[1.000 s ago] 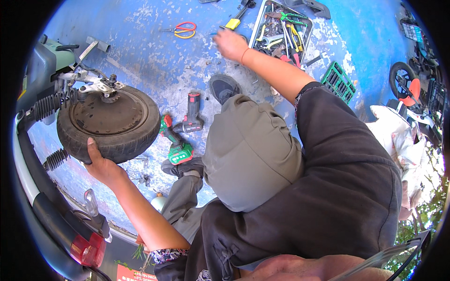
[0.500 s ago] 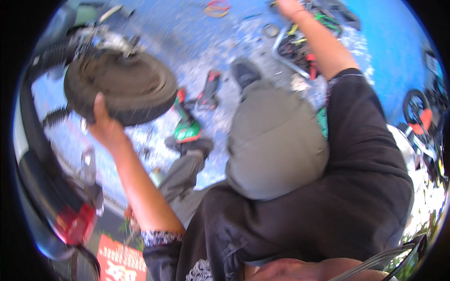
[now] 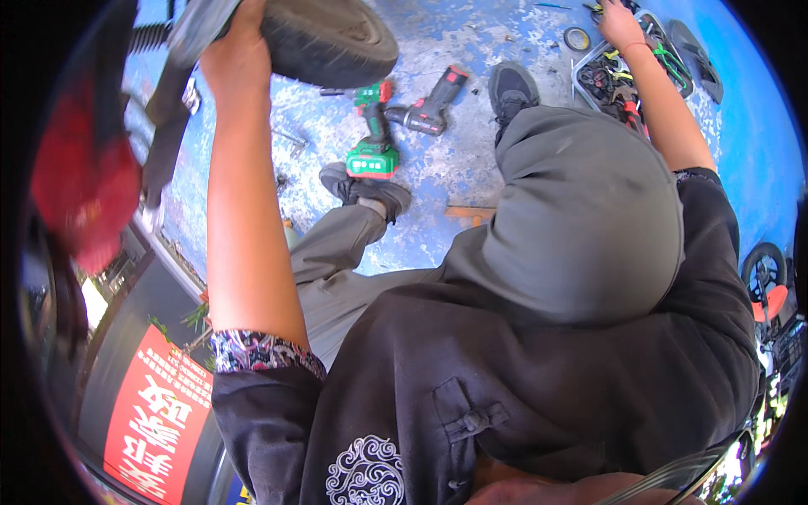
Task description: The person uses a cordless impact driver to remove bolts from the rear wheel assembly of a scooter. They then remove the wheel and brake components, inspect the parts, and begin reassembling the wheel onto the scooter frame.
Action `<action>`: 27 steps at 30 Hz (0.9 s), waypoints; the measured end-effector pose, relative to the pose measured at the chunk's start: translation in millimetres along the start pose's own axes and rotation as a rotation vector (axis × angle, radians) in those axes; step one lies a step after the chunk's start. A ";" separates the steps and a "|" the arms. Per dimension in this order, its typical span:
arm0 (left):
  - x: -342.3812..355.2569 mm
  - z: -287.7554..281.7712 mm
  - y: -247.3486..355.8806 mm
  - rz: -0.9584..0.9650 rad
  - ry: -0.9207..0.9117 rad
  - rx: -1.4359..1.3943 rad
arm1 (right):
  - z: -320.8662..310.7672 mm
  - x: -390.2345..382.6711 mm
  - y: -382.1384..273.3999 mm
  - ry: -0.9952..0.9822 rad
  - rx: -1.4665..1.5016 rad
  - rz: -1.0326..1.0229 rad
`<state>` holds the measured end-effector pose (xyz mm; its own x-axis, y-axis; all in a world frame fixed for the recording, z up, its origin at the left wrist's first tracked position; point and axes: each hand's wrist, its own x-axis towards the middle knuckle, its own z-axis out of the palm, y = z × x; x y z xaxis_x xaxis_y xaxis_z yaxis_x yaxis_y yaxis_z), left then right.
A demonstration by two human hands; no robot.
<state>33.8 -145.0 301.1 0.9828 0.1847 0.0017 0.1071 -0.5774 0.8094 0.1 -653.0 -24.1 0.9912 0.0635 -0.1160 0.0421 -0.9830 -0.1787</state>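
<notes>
My left hand (image 3: 236,50) grips the side of a black tyre on a wheel (image 3: 332,42) at the top left, beside a dark bar. My right hand (image 3: 619,21) reaches to the top right edge of the view, among the tools at the far end of a metal tray (image 3: 579,67); its fingertips are too small and hidden to tell what they hold. Near that hand are a roll of tape (image 3: 576,39), green-handled pliers (image 3: 669,59) and red-handled tools (image 3: 631,114). A green cordless tool (image 3: 373,156) and a black-and-red drill (image 3: 429,109) lie on the floor below the tyre.
My shoes (image 3: 512,88) and bent legs take up the middle of the blue floor (image 3: 320,126). A red lamp (image 3: 84,185) of a vehicle is close at the left. A red sign (image 3: 151,421) is lower left, small wheeled vehicles (image 3: 762,278) are at the right edge.
The view has swung, so floor items sit differently in it. My right hand has moved from beside the tray to its far end. My left hand still grips the tyre, now higher in view.
</notes>
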 end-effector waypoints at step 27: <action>-151.5 -107.7 -183.1 -0.251 -0.504 0.494 | -393.3 -169.7 -362.2 -0.384 0.521 -0.344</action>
<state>-150.9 18.5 215.8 0.8571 0.0393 -0.5137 0.2750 -0.8781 0.3916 -134.0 -375.5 444.5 0.8150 0.5036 -0.2866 0.1830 -0.6930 -0.6973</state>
